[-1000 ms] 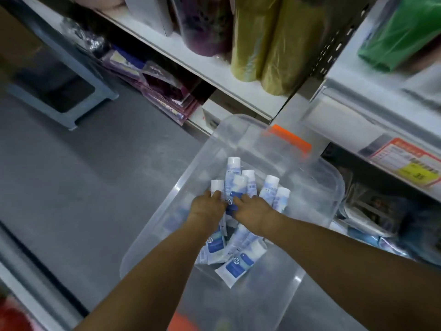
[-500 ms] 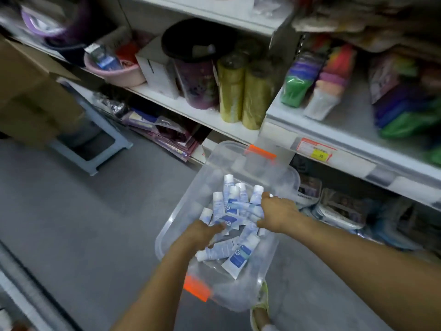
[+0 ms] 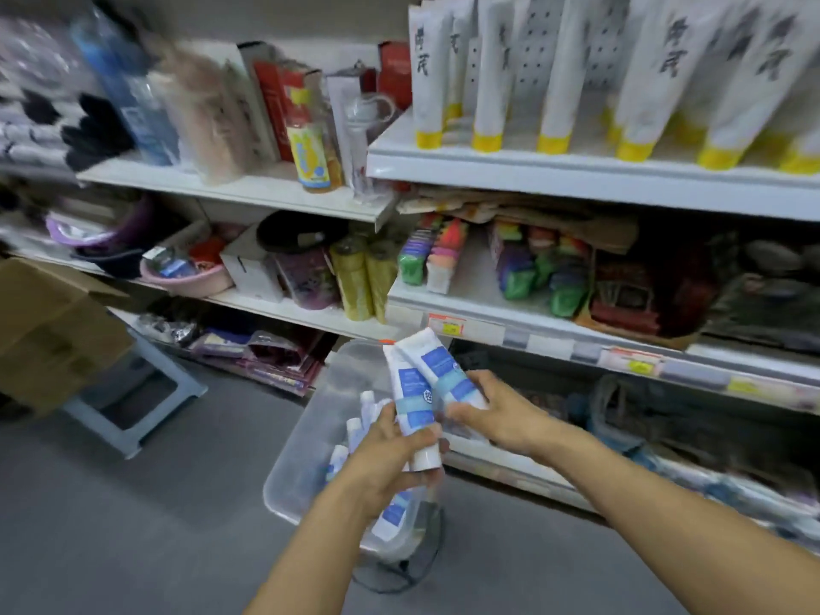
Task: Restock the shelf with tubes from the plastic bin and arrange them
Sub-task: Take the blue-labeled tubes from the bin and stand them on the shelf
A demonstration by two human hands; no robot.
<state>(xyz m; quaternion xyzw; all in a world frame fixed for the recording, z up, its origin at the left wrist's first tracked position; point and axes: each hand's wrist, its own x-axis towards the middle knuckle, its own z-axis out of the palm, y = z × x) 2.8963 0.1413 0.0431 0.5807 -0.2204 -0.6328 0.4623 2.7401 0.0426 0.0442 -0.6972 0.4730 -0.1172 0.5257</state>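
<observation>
Tubes [image 3: 419,392] gripped between left hand [image 3: 390,459] and right hand [image 3: 497,415].

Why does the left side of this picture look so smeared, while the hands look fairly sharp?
In the head view, motion blur smears the upper-left shelf goods, as if the camera were swinging; the left hand, right hand and the held tubes stay clearer. The wide lens makes the shelf edges slant and arms stretch. Lighting is dim and flat, without strong glare.
</observation>
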